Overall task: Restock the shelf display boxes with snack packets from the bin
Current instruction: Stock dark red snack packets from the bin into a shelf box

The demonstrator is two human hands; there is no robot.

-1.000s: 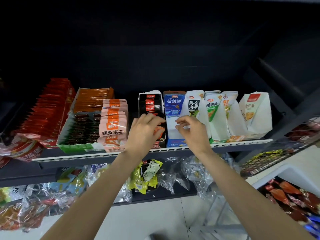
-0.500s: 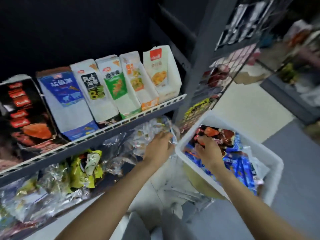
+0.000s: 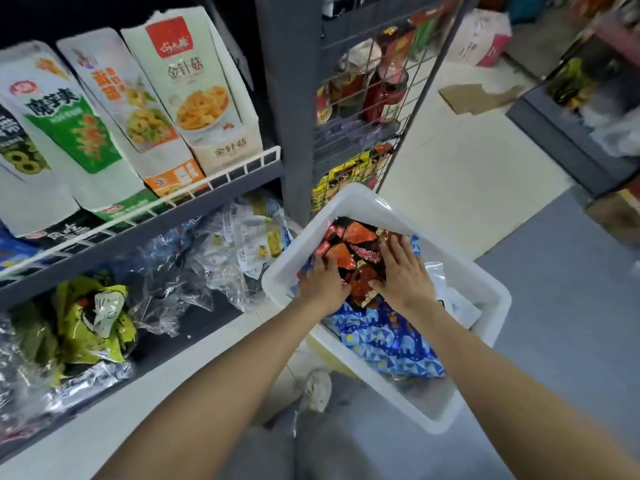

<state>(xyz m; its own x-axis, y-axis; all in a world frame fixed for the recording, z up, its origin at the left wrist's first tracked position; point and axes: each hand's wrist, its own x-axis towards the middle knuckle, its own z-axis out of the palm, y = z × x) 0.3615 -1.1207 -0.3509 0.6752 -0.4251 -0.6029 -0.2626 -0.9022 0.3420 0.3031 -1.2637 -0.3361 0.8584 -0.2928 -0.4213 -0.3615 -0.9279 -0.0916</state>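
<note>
1. Both my hands are down in the white bin [image 3: 363, 206]: left hand [image 3: 323, 282] curled around red-black snack packets [image 3: 349, 247], right hand [image 3: 403, 271] spread flat on them.
2. I judge squaring the stack before lifting is best.
3. Beyond, the shelf display boxes [image 3: 194, 98] wait.

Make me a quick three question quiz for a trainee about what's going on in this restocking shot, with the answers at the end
1. True or false: both hands are inside the white bin.
2. Which packets do the hands rest on? A. the red and black packets B. the blue patterned packets C. the yellow-green bags on the lower shelf
3. Fill in: the display boxes stand on the ___ shelf, behind a white wire rail.

Key:
1. True: the left hand and right hand are both in the bin.
2. A
3. upper
</note>
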